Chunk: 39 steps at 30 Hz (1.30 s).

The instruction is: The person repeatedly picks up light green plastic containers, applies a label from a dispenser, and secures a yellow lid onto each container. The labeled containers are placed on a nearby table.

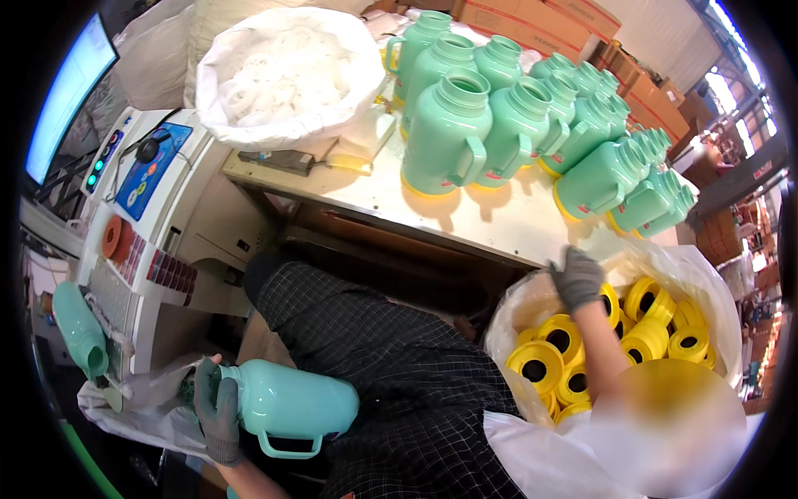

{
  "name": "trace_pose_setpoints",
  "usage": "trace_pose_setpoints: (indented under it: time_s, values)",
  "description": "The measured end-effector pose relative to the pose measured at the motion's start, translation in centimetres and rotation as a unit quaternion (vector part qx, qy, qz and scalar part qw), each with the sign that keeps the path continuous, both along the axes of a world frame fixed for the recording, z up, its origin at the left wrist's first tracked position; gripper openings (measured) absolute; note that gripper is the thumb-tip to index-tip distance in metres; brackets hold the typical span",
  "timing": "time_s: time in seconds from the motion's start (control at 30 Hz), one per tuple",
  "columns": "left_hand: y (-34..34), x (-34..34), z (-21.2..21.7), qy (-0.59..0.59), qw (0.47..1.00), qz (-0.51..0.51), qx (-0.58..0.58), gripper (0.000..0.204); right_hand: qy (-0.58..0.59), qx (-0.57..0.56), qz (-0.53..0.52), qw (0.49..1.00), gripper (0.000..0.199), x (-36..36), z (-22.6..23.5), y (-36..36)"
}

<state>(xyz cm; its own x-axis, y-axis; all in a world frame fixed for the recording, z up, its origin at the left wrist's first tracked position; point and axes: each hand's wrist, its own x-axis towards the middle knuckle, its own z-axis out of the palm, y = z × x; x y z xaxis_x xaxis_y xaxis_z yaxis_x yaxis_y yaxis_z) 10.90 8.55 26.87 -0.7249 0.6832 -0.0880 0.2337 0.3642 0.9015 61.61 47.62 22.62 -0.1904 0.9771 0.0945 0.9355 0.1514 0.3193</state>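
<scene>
A mint-green jug [298, 402] with a side handle lies on its side against my lap, its mouth to the left and its handle downward. My left hand [218, 416], in a grey glove, is closed around its neck. My right hand [576, 281], also gloved, is over the far rim of a plastic-lined bag [721, 293], its fingers loosely spread with nothing visible in them. Yellow round parts [536, 366] with dark centres fill that bag. Past the hand, several mint-green jugs [449, 133] with yellow bottoms stand or lean on the table [465, 218].
A white sack [208, 91] of pale translucent rings stands at the table's far left. To my left is a white machine [179, 179] with a blue panel; another green jug [76, 328] rests tilted on it. A monitor [71, 96] stands farther left. Cardboard boxes [524, 32] are stacked behind.
</scene>
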Motion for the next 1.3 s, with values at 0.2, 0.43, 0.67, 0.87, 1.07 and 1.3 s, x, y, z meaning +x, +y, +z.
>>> trace_pose_setpoints:
  time_s: [0.2, 0.43, 0.67, 0.87, 1.07, 1.3]
  values:
    - [-1.1, 0.3, -0.9, 0.033, 0.999, 0.005, 0.024, 0.047, -0.056, -0.218, -0.215, 0.950, 0.134, 12.9, -2.1, -1.0]
    - [-3.6, 0.4, 0.2, 0.160, 0.986, -0.015, -0.035, 0.049, -0.152, -0.201, -0.115, 0.961, 0.062, 4.4, 1.4, 3.1]
    - [-8.7, 1.7, 0.6, 0.137, 0.988, 0.020, -0.062, 0.050, 0.694, -0.446, 0.269, 0.497, 0.063, -22.7, 2.0, -2.4]
    - [-8.8, 1.6, 0.9, 0.228, 0.970, 0.051, -0.071, 0.043, 0.551, -0.386, 0.281, 0.684, 0.055, -31.8, -12.1, -4.7]
    - [-13.8, 0.9, -7.1, -0.150, 0.943, 0.246, 0.167, 0.039, 0.554, -0.185, 0.533, 0.612, 0.030, -32.7, -6.3, -9.3]
    - [-8.5, 3.3, -10.6, -0.147, 0.941, 0.193, 0.235, 0.047, 0.469, -0.063, 0.535, 0.700, 0.058, -29.7, -5.4, -12.9]
